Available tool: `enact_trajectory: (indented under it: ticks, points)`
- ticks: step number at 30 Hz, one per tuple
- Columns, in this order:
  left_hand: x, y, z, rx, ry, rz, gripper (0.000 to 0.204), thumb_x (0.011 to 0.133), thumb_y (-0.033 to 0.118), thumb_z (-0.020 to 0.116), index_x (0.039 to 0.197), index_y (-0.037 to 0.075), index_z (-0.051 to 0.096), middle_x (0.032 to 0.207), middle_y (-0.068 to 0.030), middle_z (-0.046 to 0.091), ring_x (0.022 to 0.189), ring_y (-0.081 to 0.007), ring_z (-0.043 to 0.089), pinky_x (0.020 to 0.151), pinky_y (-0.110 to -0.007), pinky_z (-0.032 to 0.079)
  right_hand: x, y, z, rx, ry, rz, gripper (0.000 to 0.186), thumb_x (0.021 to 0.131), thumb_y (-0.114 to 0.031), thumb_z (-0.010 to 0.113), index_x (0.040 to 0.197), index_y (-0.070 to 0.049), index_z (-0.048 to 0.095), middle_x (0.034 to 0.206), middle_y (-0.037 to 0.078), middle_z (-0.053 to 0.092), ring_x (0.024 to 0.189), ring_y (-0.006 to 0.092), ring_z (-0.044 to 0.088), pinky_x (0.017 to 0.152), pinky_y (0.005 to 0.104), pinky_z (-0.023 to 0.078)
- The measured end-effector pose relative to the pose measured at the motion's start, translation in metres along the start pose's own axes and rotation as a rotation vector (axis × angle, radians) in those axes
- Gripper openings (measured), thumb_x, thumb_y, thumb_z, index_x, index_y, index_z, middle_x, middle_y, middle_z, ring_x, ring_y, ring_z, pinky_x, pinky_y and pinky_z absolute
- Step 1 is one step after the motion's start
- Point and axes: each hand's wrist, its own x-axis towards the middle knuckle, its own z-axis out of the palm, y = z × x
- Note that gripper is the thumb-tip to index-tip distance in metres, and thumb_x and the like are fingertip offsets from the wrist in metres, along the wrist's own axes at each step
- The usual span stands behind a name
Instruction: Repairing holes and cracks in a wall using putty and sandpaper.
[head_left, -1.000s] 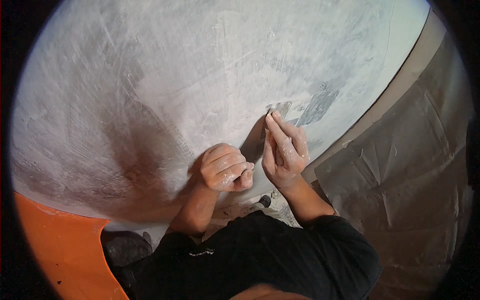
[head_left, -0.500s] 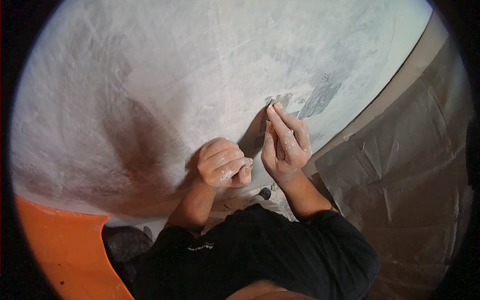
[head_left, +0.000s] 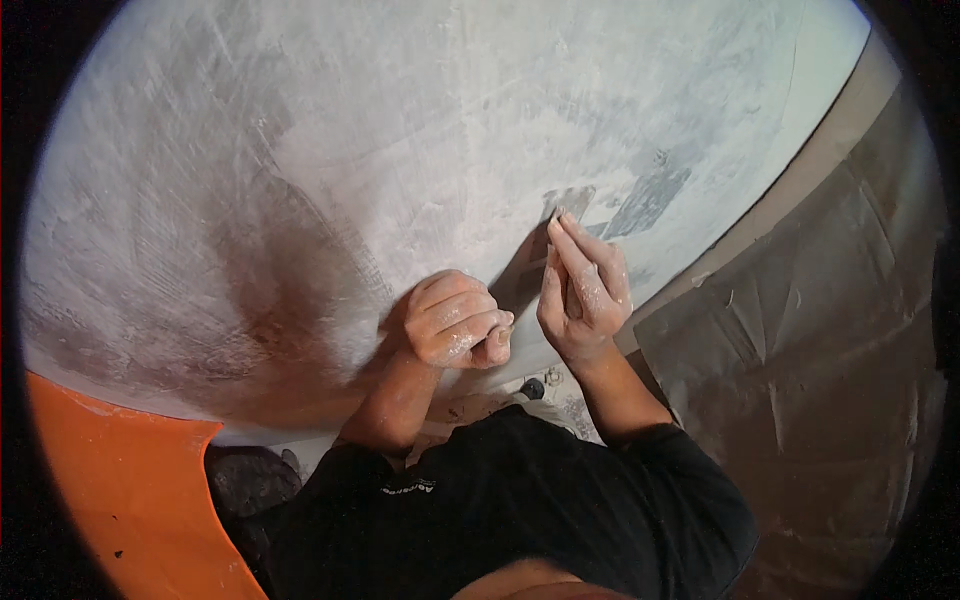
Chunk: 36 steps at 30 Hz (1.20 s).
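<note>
Both my hands are up at a large pale wall panel (head_left: 400, 130) smeared with white and grey filler, and white dust coats the fingers. My right hand (head_left: 585, 285) is closed in a pinch, fingertips at the lower edge of a small grey patch (head_left: 574, 200) on the panel. A tiny dark bit shows at those fingertips, too small to name. To its left, my left hand (head_left: 455, 320) is curled into a fist close to the panel, thumb against the bent fingers. Whatever it may hold is hidden.
A larger grey patch (head_left: 648, 202) marks the panel right of my right hand. Brown sheeting (head_left: 790, 400) hangs or lies along the right side. An orange sheet (head_left: 120, 480) fills the lower left, beside a dark object (head_left: 250, 482). Dusty floor (head_left: 570, 400) shows below my hands.
Both hands appear slightly further right in the picture, and the panel's marks have shifted with them. The right fingertips sit slightly lower against the grey patch. Both hands keep their closed shape.
</note>
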Motion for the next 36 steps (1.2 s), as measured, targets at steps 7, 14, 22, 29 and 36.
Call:
enact_trajectory:
  ticks: [7, 14, 22, 29, 36]
  points:
    - [0.002, -0.006, 0.003, -0.014, -0.01, -0.012, 0.002, 0.068, 0.001, 0.063, 0.066, 0.002, 0.063, 0.06, -0.0045, 0.056, 0.054, -0.0209, 0.056, 0.05, -0.03, 0.049, -0.012, 0.008, 0.001, -0.021, 0.02, 0.016, 0.039, 0.073, 0.009, 0.07, 0.111, 0.002, 0.07, 0.111, 0.016, 0.069, 0.083, 0.0235, 0.065, 0.066, 0.0321, 0.045]
    - [0.002, -0.002, 0.0, 0.01, -0.018, -0.017, 0.015, 0.079, 0.005, 0.058, 0.066, 0.001, 0.065, 0.062, -0.0057, 0.06, 0.052, -0.0211, 0.057, 0.049, -0.032, 0.05, -0.02, 0.006, 0.004, 0.001, 0.032, 0.012, 0.039, 0.072, 0.009, 0.069, 0.11, 0.001, 0.071, 0.111, 0.015, 0.069, 0.076, 0.0231, 0.062, 0.064, 0.031, 0.044]
    - [0.002, 0.001, 0.001, 0.012, 0.0, -0.06, 0.005, 0.071, 0.003, 0.062, 0.066, 0.001, 0.064, 0.061, -0.0047, 0.057, 0.055, -0.0204, 0.058, 0.05, -0.03, 0.049, -0.022, 0.006, 0.0, 0.009, 0.032, 0.055, 0.037, 0.072, 0.01, 0.07, 0.108, 0.001, 0.071, 0.111, 0.015, 0.07, 0.074, 0.0228, 0.061, 0.065, 0.0306, 0.045]
    - [0.002, -0.001, 0.0, 0.031, -0.028, -0.056, 0.009, 0.074, 0.003, 0.061, 0.066, 0.001, 0.064, 0.059, -0.0046, 0.056, 0.055, -0.0201, 0.057, 0.049, -0.03, 0.049, -0.024, 0.003, 0.001, -0.021, 0.021, 0.144, 0.033, 0.076, 0.014, 0.067, 0.107, 0.003, 0.072, 0.108, 0.017, 0.069, 0.085, 0.0235, 0.066, 0.073, 0.0282, 0.052]
    - [0.001, 0.0, 0.005, 0.063, -0.02, -0.043, 0.01, 0.074, 0.005, 0.06, 0.065, 0.003, 0.064, 0.06, -0.0047, 0.058, 0.052, -0.0205, 0.057, 0.048, -0.03, 0.049, -0.015, 0.004, 0.004, 0.018, 0.105, 0.166, 0.031, 0.079, 0.015, 0.065, 0.108, 0.004, 0.071, 0.106, 0.016, 0.069, 0.087, 0.023, 0.066, 0.077, 0.028, 0.053]
